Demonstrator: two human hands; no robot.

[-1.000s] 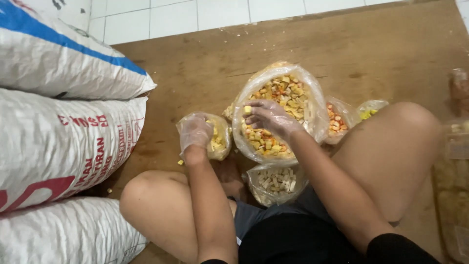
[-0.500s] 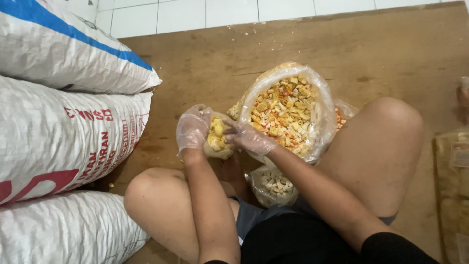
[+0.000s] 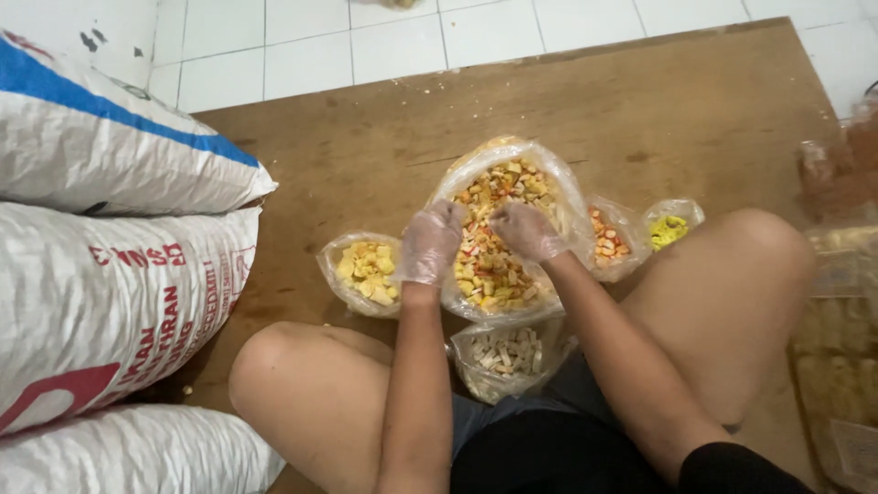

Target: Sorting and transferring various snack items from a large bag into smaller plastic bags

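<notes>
Both my hands wear thin clear plastic gloves. My left hand (image 3: 430, 242) rests on the left rim of a large clear bag (image 3: 558, 187) of mixed yellow, orange and white snack pieces. My right hand (image 3: 528, 230) reaches into the same bag, fingers curled among the pieces. A smaller bag of yellow chunks (image 3: 364, 271) lies just left of my left hand. A bag of pale stick-shaped pieces (image 3: 506, 355) sits between my knees. Two more small bags, one with orange pieces (image 3: 611, 240) and one with bright yellow pieces (image 3: 669, 229), lie to the right.
I sit on a brown wooden board (image 3: 366, 137) over white floor tiles (image 3: 402, 41). Three big woven white sacks (image 3: 101, 284) are stacked at the left. Clear packets of pale snacks (image 3: 837, 329) lie by my right knee.
My hands left the small bag of yellow chunks, which now lies on the board, and moved right to the large bag. The camera also moved closer.
</notes>
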